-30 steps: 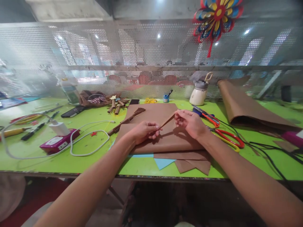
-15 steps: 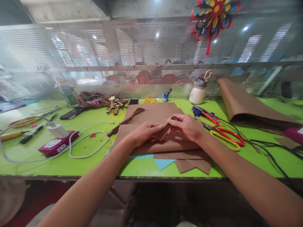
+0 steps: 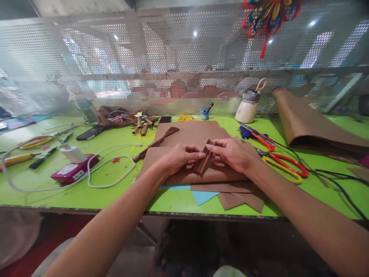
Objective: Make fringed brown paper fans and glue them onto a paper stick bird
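A small pleated strip of brown paper (image 3: 201, 166) slants between my two hands, its narrow folds showing. My left hand (image 3: 184, 157) pinches its left side with thumb and fingers. On the upper right part, my right hand (image 3: 230, 154) grips it between thumb and fingertips. Under both hands lies a folded sheet of brown paper (image 3: 155, 165) on the green table. To the left, a pleated brown paper piece with a fanned end (image 3: 157, 144) rests across the sheets. Light blue paper (image 3: 204, 197) pokes out below.
Scissors with red and yellow handles (image 3: 288, 163) and a box cutter (image 3: 259, 136) lie at right, near a white bottle (image 3: 247, 107) and rolled brown paper (image 3: 305, 119). At left are a purple power strip (image 3: 73, 171), a white cable (image 3: 111, 184), a phone (image 3: 90, 132) and small paper rolls (image 3: 144, 127).
The pleated strip has turned more upright, with its pleated face showing more. My fingers have shifted along its sides. The whole view has moved slightly.
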The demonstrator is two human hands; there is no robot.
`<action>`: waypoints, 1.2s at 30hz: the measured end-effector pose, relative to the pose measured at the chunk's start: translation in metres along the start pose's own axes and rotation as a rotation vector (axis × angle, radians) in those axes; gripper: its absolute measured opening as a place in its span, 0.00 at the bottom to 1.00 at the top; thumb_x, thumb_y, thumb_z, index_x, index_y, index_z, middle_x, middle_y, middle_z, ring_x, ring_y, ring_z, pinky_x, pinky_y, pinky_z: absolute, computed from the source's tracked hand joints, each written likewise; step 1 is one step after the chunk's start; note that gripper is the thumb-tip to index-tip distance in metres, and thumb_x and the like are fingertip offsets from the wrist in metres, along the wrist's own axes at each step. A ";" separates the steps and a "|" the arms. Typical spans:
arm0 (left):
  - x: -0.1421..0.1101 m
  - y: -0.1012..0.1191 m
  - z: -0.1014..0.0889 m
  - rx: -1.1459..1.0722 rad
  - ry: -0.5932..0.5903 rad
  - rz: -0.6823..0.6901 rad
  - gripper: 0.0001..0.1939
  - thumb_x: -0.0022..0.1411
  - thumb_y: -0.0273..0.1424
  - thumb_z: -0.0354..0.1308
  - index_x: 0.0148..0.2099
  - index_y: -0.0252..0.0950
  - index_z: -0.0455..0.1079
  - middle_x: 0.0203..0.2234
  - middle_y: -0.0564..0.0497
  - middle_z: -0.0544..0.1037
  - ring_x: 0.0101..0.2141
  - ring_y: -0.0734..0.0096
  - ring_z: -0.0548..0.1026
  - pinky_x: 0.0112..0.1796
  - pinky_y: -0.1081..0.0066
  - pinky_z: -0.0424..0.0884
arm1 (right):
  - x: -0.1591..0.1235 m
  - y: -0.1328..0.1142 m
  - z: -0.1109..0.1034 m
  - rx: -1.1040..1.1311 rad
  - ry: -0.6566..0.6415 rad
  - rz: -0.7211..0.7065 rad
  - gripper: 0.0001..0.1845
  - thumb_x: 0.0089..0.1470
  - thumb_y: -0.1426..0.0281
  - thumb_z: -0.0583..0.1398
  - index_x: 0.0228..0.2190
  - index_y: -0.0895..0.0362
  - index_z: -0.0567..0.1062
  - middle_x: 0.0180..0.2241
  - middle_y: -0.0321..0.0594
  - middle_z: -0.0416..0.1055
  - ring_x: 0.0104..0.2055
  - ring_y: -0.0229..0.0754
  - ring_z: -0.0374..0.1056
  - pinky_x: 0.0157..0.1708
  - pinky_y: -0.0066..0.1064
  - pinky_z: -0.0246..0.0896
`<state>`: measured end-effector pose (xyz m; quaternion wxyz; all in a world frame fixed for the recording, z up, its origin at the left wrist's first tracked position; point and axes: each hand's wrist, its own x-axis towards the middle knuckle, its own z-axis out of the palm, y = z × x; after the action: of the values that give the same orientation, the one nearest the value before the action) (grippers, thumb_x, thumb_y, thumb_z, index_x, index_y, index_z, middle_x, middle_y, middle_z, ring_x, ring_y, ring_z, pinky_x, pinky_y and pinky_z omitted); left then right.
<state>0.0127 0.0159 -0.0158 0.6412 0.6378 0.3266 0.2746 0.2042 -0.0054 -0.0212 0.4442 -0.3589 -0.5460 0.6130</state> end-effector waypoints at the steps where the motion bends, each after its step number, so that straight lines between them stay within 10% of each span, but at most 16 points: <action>1: 0.000 0.000 0.000 -0.021 0.003 -0.005 0.16 0.47 0.37 0.64 0.34 0.30 0.70 0.21 0.54 0.70 0.20 0.83 0.63 0.21 0.78 0.55 | 0.000 0.000 -0.001 0.020 -0.001 0.001 0.12 0.44 0.65 0.65 0.28 0.60 0.73 0.25 0.33 0.68 0.22 0.28 0.61 0.22 0.21 0.58; 36: 0.001 0.000 -0.003 -0.251 -0.025 -0.056 0.09 0.52 0.30 0.62 0.33 0.28 0.69 0.21 0.51 0.72 0.21 0.81 0.70 0.26 0.79 0.67 | 0.001 0.000 0.002 -0.017 0.053 -0.037 0.14 0.45 0.61 0.63 0.25 0.60 0.72 0.21 0.35 0.66 0.21 0.30 0.62 0.22 0.23 0.59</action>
<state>0.0116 0.0186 -0.0157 0.7275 0.5464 0.2992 0.2875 0.2015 -0.0050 -0.0208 0.4669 -0.3684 -0.5457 0.5903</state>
